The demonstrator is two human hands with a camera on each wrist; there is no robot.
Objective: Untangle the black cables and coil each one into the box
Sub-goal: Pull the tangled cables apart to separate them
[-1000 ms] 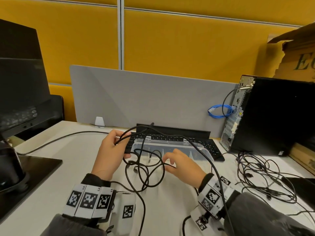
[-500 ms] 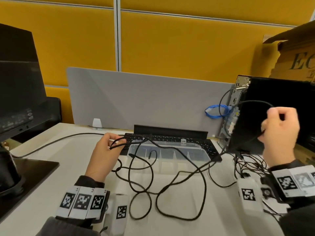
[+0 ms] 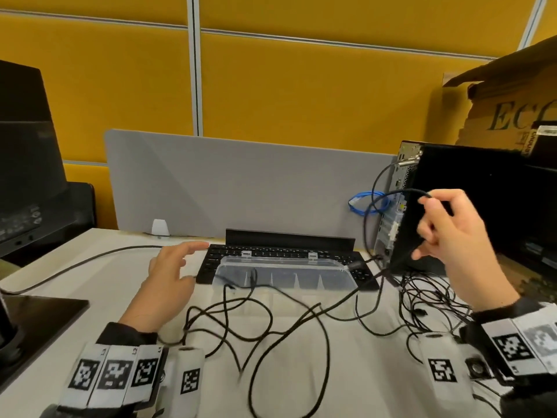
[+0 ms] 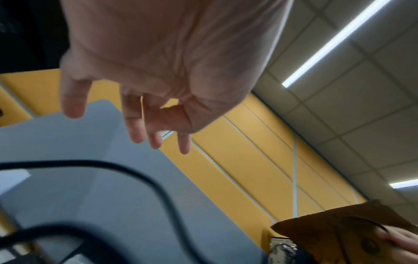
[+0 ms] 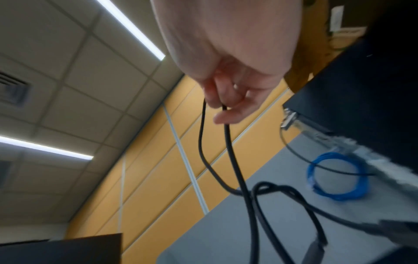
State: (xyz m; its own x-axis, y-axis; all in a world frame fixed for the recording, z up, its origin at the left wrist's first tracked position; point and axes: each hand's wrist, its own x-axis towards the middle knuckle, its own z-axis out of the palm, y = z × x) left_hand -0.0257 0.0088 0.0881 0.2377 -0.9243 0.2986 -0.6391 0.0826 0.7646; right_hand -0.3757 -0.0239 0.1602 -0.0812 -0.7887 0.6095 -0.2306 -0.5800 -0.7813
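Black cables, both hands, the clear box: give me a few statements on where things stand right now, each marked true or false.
1. The right hand pinches a black cable and holds it raised above the desk. True.
2. The left hand grips a bundle of cable. False: its fingers are spread and hold nothing.
3. A neatly coiled cable lies in the clear box. False: only stray cable ends dip in; the loose cables sprawl on the desk in front of it.
4. The clear box sits partly on the keyboard. True.
5. The blue cable lies inside the box. False: it hangs coiled beside the computer tower.
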